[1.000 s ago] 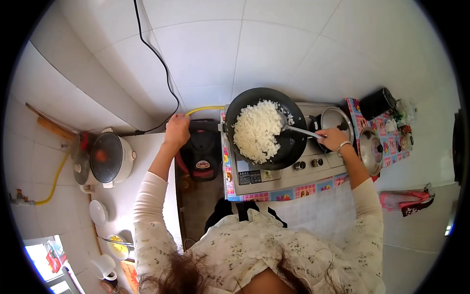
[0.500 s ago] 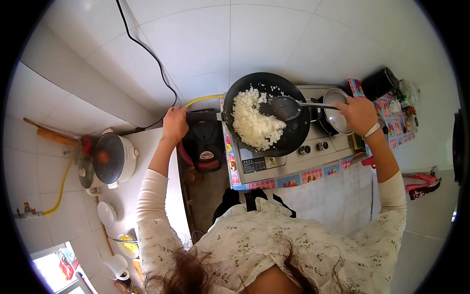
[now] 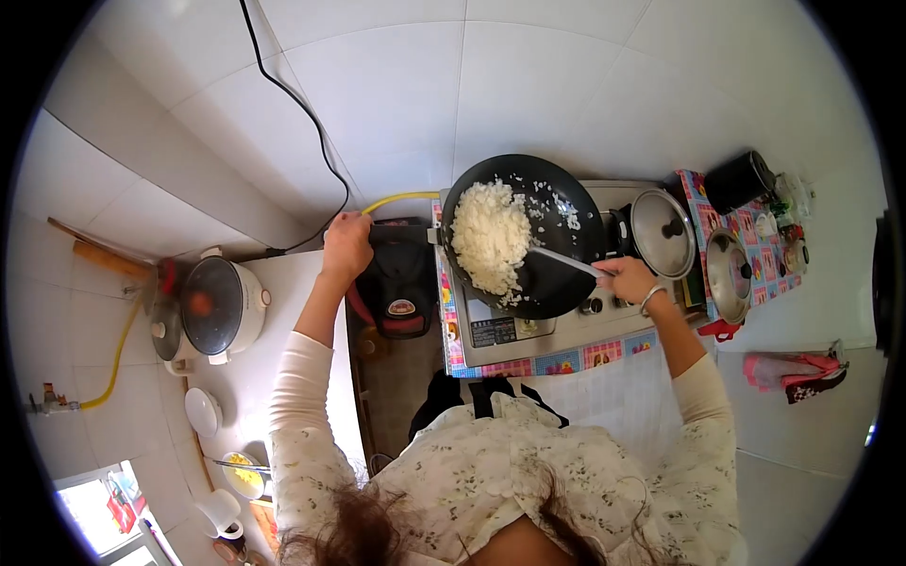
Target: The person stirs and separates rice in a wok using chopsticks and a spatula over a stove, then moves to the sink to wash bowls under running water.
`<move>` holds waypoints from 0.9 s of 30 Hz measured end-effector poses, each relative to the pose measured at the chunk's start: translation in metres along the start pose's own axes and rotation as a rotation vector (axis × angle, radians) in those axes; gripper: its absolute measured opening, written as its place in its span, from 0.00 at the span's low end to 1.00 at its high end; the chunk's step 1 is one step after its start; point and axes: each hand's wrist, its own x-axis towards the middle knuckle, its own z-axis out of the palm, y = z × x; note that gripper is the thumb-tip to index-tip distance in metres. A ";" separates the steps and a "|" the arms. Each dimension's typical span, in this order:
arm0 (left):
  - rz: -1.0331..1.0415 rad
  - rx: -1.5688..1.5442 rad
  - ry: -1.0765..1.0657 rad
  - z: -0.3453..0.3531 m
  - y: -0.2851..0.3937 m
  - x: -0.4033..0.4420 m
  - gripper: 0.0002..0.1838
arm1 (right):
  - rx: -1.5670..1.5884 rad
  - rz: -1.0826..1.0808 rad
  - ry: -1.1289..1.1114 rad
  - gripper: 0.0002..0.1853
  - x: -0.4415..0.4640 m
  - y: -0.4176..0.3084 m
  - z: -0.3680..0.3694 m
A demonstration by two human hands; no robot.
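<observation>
A black wok [image 3: 552, 288] sits over the stove [image 3: 500, 354], its long handle pointing left. My left hand [image 3: 347, 247] is closed around the end of that handle. White rice [image 3: 489, 236] is heaped in the left half of the wok, with loose grains scattered toward the upper right. In my right hand [image 3: 627, 281], closed at the wok's right rim, is the handle of a spatula [image 3: 571, 261]. Its head is hidden, apparently under the right edge of the rice heap.
A lidded pot [image 3: 662, 231] stands right of the wok, near a loose lid [image 3: 727, 274] and a black canister [image 3: 741, 181]. At left are a white electric pot [image 3: 226, 307], a small bowl [image 3: 203, 412] and a bowl of yellow food [image 3: 245, 474]. A black cord [image 3: 302, 104] hangs along the wall.
My right hand has moved left and down with the spatula, from above the pot lid to the wok's rim. The spatula head has gone into the rice, which is heaped more compactly.
</observation>
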 end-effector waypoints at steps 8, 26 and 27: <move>0.012 0.024 -0.050 -0.002 -0.001 0.000 0.10 | -0.521 -0.371 0.442 0.13 -0.030 -0.021 -0.041; -0.007 0.042 -0.081 -0.011 0.009 0.002 0.09 | -0.813 -0.621 0.162 0.20 -0.029 -0.077 -0.065; -0.013 0.041 -0.088 -0.014 0.010 0.001 0.09 | -0.810 -0.638 0.170 0.18 -0.035 -0.072 -0.070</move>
